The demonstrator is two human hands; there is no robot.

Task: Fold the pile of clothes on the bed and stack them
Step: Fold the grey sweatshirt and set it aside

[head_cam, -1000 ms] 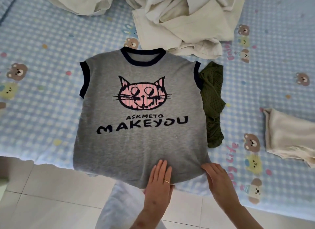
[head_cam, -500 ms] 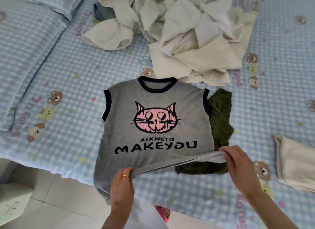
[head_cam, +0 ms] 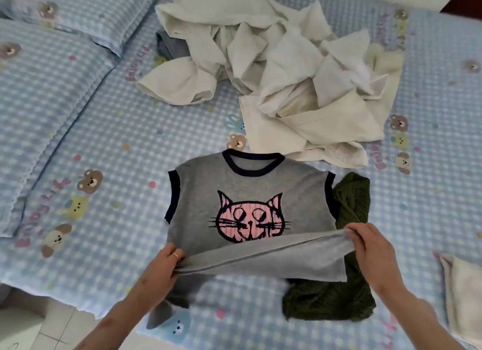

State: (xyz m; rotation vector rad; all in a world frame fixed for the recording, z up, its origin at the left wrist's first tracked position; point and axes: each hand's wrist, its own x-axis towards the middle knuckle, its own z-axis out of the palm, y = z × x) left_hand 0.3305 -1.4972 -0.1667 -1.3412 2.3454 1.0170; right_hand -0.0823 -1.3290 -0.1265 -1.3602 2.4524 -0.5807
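Since a moment ago the hem of the grey cat T-shirt (head_cam: pixel 250 185) has risen off the bed (head_cam: pixel 78 141) and now covers the printed words, reaching the cat's chin. The left hand (head_cam: pixel 163 265) pinches the hem's left corner; the right hand (head_cam: pixel 370 248) pinches its right corner, fingers curled over the fabric. The shirt lies near the bed's near edge, beside a dark green knit (head_cam: pixel 349 214). The unfolded cream pile (head_cam: pixel 281 70) sits toward the far edge; a folded cream piece (head_cam: pixel 461 297) lies at the right.
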